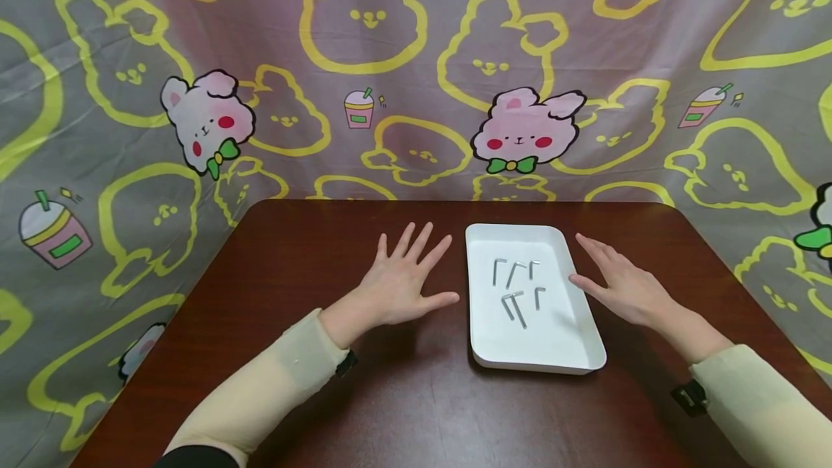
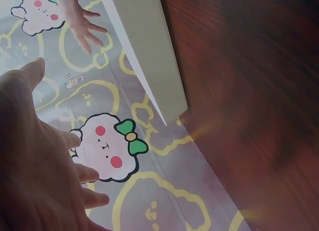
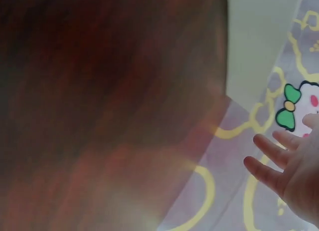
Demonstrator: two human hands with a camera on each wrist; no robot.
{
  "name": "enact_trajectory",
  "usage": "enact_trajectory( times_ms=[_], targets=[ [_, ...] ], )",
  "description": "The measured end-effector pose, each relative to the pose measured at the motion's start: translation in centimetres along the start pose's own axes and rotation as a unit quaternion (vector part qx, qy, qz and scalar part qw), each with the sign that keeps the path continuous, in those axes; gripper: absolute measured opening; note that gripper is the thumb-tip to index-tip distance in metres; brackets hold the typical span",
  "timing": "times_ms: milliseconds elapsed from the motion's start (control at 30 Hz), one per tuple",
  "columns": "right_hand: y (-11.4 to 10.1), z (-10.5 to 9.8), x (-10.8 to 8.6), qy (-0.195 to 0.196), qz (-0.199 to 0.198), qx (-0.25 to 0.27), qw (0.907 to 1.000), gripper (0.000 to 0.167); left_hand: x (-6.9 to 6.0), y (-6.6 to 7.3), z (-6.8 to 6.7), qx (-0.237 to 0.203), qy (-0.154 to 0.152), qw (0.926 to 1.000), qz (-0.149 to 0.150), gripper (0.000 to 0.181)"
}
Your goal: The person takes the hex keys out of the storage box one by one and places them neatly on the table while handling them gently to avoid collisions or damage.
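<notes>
Several small L-shaped metal hex keys (image 1: 536, 298) lie in a white tray (image 1: 539, 349) on the table, two of them touching each other. To the left of the tray, my left hand (image 1: 399, 282) is held with its fingers spread and straight, holding nothing. My right hand (image 1: 627, 284) is at the tray's right side, fingers extended, its thumb near the rim; whether it touches cannot be told. In the left wrist view the tray's outer wall (image 2: 154, 56) shows beyond my left hand (image 2: 40, 161). The right wrist view shows my right hand (image 3: 294, 171) with fingers apart, and the tray's side (image 3: 256, 46).
The dark brown wooden table (image 1: 292, 258) extends around the tray on all sides. A patterned curtain (image 1: 403, 92) with cartoon rabbits and yellow outlines hangs behind the table and along its left and right sides.
</notes>
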State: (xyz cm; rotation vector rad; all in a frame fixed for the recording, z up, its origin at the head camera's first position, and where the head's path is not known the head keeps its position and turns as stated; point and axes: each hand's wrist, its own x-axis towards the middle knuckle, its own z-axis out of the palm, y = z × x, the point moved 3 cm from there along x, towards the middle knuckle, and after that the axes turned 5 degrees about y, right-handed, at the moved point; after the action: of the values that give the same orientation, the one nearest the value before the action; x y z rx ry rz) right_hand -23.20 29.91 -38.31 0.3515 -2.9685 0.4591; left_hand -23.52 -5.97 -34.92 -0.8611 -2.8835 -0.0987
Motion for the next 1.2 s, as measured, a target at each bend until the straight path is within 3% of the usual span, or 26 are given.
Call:
enact_trajectory(
  times_ms=[433, 967, 1200],
  targets=[
    [1.1, 1.8, -0.4, -0.034, 0.040, 0.055, 0.9971, 0.082, 1.1, 0.8, 0.9, -0.018, -0.004, 0.9998, 0.012, 0.089],
    [1.5, 3.3, -0.3, -0.039, 0.043, 0.115, 0.9916, 0.076, 2.0, 1.7, 2.0, -0.031, -0.007, 0.9993, 0.018, 0.090],
    [1.5, 3.4, 0.1, -0.040, 0.026, 0.142, 0.9886, 0.070, 2.5, 1.9, 2.2, -0.031, -0.011, 0.9993, 0.017, 0.089]
  ],
)
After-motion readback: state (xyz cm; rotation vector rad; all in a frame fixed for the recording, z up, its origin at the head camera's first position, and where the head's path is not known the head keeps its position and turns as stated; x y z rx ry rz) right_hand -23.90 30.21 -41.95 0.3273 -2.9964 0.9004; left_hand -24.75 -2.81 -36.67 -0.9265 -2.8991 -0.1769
